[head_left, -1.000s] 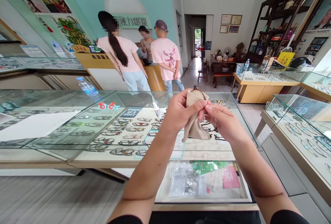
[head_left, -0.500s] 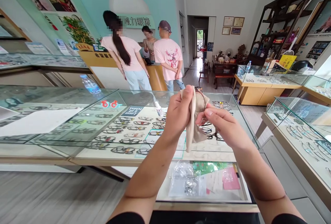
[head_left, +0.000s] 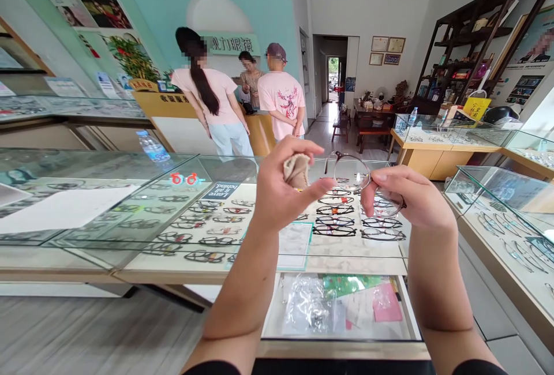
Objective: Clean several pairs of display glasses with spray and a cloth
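A pair of round, thin-framed glasses (head_left: 352,172) is held up above the glass display case (head_left: 346,259). My right hand (head_left: 407,193) pinches the frame near its middle, with one lens partly behind the fingers. A bunched beige cloth (head_left: 297,171) sits in the palm of my left hand (head_left: 281,182), whose thumb and index finger are spread beside the left end of the glasses. Rows of spectacles (head_left: 335,220) lie inside the case below.
An open drawer (head_left: 341,337) below the case holds plastic bags and a pink packet (head_left: 386,303). White paper (head_left: 64,207) and a water bottle (head_left: 153,146) lie on the left glass top. Three people stand at the back counter (head_left: 167,104); another case (head_left: 497,219) is at right.
My hands have moved apart. The cloth, earlier wrapped around the glasses, is now bunched in my left hand, and the glasses show uncovered in my right hand.
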A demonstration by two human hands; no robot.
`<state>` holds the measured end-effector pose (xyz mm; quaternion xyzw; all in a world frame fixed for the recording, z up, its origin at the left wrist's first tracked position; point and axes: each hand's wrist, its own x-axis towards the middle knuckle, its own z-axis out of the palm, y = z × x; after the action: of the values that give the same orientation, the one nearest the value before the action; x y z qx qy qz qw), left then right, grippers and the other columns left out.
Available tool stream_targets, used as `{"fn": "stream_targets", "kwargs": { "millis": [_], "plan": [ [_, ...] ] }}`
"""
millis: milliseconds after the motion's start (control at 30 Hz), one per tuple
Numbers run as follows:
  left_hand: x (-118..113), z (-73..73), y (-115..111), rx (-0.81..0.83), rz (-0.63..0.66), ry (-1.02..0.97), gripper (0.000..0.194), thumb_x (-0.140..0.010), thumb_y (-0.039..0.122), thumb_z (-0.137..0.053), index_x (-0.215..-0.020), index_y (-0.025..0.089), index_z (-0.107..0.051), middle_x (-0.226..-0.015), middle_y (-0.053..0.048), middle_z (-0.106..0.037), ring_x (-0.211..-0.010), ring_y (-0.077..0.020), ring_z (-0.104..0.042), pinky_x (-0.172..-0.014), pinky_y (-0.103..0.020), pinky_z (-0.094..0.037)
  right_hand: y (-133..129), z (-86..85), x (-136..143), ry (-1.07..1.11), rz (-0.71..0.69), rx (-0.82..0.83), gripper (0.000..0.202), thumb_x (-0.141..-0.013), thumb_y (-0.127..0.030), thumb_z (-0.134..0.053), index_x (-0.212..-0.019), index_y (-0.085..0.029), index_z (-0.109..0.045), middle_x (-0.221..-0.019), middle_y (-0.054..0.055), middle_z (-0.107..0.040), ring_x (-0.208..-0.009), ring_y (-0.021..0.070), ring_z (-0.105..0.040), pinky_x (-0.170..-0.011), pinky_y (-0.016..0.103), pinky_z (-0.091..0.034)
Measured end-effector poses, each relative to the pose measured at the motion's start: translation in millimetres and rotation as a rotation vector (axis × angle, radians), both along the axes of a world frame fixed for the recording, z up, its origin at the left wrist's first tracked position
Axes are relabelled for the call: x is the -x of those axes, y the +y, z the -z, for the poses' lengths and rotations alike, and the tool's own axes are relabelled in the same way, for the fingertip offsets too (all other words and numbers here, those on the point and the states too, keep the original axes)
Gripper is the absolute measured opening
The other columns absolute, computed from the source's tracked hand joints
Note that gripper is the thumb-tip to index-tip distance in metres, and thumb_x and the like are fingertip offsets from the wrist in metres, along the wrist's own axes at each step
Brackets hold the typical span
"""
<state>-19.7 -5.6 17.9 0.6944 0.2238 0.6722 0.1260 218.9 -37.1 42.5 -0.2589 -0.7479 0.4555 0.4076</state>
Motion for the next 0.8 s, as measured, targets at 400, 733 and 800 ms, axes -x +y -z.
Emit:
{"fn": "stream_targets", "kwargs": {
  "millis": [400, 733, 800],
  "plan": [
    [-12, 7.0, 1, 0.487, 0.401, -0.348, 0.033, -0.096, 0.052, -0.071, -0.111, 0.024, -0.079, -0.113, -0.008, -0.075, -0.071, -0.0137, -0.057, -0.057, -0.027, -0.049, -14, 16.6, 16, -0.058, 0.222, -0.313, 0.041, -0.112, -0.046, -0.053, -0.091, -0.023, -0.079, -0.088, 0.004, -0.078, -0.086, 0.0204, -0.068, -0.082, 0.036, -0.049],
    [-21, 5.4, 1, 0.717, 0.613, -0.430, 0.038, -0.108, 0.047, -0.058, -0.131, 0.022, -0.075, -0.151, -0.012, -0.071, -0.146, -0.0285, -0.065, -0.114, -0.042, -0.061, -2, 46.4, 64, -0.680, 0.820, -0.915, 0.038, -0.116, -0.032, -0.044, -0.095, -0.021, -0.074, -0.099, 0.012, -0.077, -0.088, 0.0260, -0.055, -0.076, 0.041, -0.035],
    [-18, 5.6, 1, 0.718, 0.626, -0.393, 0.040, -0.108, 0.048, -0.056, -0.132, 0.022, -0.074, -0.152, -0.013, -0.070, -0.151, -0.0307, -0.061, -0.117, -0.046, -0.060, -1, 51.3, 69, -0.757, 0.880, -0.971, 0.037, -0.115, -0.029, -0.047, -0.093, -0.021, -0.074, -0.094, 0.011, -0.076, -0.084, 0.0255, -0.053, -0.074, 0.041, -0.033]
  ]
}}
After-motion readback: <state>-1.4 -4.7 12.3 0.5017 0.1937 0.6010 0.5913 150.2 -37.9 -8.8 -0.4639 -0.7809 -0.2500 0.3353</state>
